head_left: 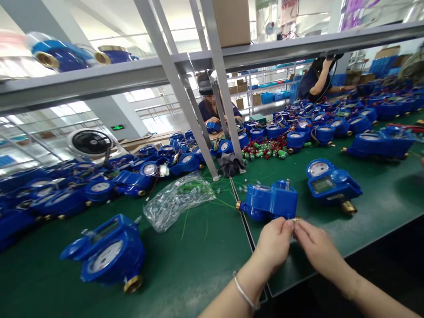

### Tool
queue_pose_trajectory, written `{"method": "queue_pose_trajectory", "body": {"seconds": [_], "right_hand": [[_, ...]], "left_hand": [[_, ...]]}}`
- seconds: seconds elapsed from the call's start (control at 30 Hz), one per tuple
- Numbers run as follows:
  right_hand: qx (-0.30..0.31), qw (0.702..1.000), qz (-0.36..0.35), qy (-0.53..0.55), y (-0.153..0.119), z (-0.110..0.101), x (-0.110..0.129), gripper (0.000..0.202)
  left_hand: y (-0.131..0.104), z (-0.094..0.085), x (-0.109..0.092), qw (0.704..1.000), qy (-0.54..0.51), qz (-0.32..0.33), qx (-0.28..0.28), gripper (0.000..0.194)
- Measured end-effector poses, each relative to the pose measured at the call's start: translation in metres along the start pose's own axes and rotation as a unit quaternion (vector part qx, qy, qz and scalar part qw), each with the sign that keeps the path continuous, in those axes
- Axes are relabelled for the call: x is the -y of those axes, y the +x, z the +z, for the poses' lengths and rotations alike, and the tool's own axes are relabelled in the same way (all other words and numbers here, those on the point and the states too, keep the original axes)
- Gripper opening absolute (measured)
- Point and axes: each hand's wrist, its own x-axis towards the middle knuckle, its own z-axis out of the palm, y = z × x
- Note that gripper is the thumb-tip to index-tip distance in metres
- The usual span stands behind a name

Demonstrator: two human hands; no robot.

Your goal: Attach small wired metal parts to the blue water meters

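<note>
Blue water meter lies on the green mat at twelve o'clock from both hands, close enough to work on. Left hand and right hand meet fingertip to fingertip, pinching something small at its brass end; what it is, I cannot tell. Another meter rests at two o'clock, a plastic bag at ten.

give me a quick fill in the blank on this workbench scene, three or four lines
1. The hands, left and right, meet just in front of a ____ meter.
2. The table has a ____ top.
3. A clear plastic ____ lies left of that meter.
4. The left wrist wears a ____.

Missing words: blue; green; bag; bracelet
</note>
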Motion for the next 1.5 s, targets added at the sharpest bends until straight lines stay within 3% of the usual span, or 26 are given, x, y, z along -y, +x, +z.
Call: {"method": "queue_pose_trajectory", "body": {"seconds": [0.07,0.1,0.27,0.33,0.43,0.5,0.6,0.73,0.8,0.9,0.97,1.1,1.23,1.27,1.33,1.4,1.47,1.5], "right_hand": [[0.034,0.987,0.112,0.114,0.000,0.003,0.006,0.035],[0.040,0.982,0.128,0.130,-0.001,0.004,0.008,0.036],[-0.051,0.994,0.094,0.027,-0.012,-0.003,-0.006,0.032],[-0.103,0.993,0.058,-0.008,-0.008,-0.007,-0.013,0.032],[-0.175,0.975,-0.085,-0.107,0.012,-0.012,-0.015,0.041],[-0.163,0.956,-0.172,-0.172,0.029,-0.015,-0.012,0.042],[-0.093,0.956,-0.212,-0.178,0.045,-0.018,-0.009,0.041],[-0.085,0.962,-0.204,-0.159,0.048,-0.018,-0.012,0.041],[-0.091,0.963,-0.198,-0.160,0.043,-0.017,-0.013,0.041],[-0.155,0.955,-0.182,-0.174,0.026,-0.014,-0.010,0.043],[-0.191,0.940,-0.213,-0.187,0.008,-0.010,-0.007,0.044],[-0.133,0.899,-0.324,-0.262,-0.027,0.000,-0.002,0.031],[-0.116,0.869,-0.356,-0.324,-0.037,0.006,-0.003,0.020],[-0.108,0.877,-0.349,-0.311,-0.037,0.007,-0.003,0.018],[-0.080,0.933,-0.271,-0.222,-0.035,0.010,0.000,0.013],[-0.026,0.994,-0.092,-0.044,-0.034,0.015,0.004,0.027],[0.043,0.986,0.092,0.134,-0.034,0.020,0.008,0.037],[0.065,0.973,0.137,0.172,-0.034,0.022,0.009,0.038]], "left_hand": [[0.000,-0.003,-0.001,1.000,0.017,0.008,-0.004,0.038],[0.001,-0.005,-0.002,1.000,0.013,0.011,-0.001,0.039],[0.005,-0.021,0.000,0.985,-0.139,-0.043,0.094,0.045],[0.009,-0.026,0.003,0.966,-0.209,-0.077,0.128,0.047],[0.014,-0.028,0.005,0.951,-0.261,-0.089,0.142,0.045],[0.015,-0.028,0.002,0.946,-0.282,-0.088,0.132,0.041],[0.008,-0.031,-0.009,0.948,-0.293,-0.066,0.106,0.036],[-0.012,-0.039,-0.021,0.984,-0.114,-0.023,0.132,0.036],[-0.022,-0.040,-0.018,0.984,-0.088,-0.040,0.147,0.037],[-0.030,-0.035,-0.007,0.973,-0.181,-0.088,0.111,0.038],[-0.032,-0.031,-0.001,0.966,-0.221,-0.103,0.082,0.040],[-0.034,-0.023,0.001,0.961,-0.235,-0.114,0.086,0.046],[-0.036,-0.013,0.001,0.969,-0.201,-0.110,0.090,0.047],[-0.036,-0.012,0.002,0.974,-0.181,-0.103,0.085,0.045],[-0.036,-0.011,0.002,0.988,-0.118,-0.076,0.070,0.042],[-0.036,-0.012,0.002,0.997,-0.033,-0.048,0.045,0.037],[-0.035,-0.015,0.000,0.998,0.042,-0.030,0.025,0.034],[-0.034,-0.016,0.000,0.997,0.067,-0.024,0.021,0.034]]}}
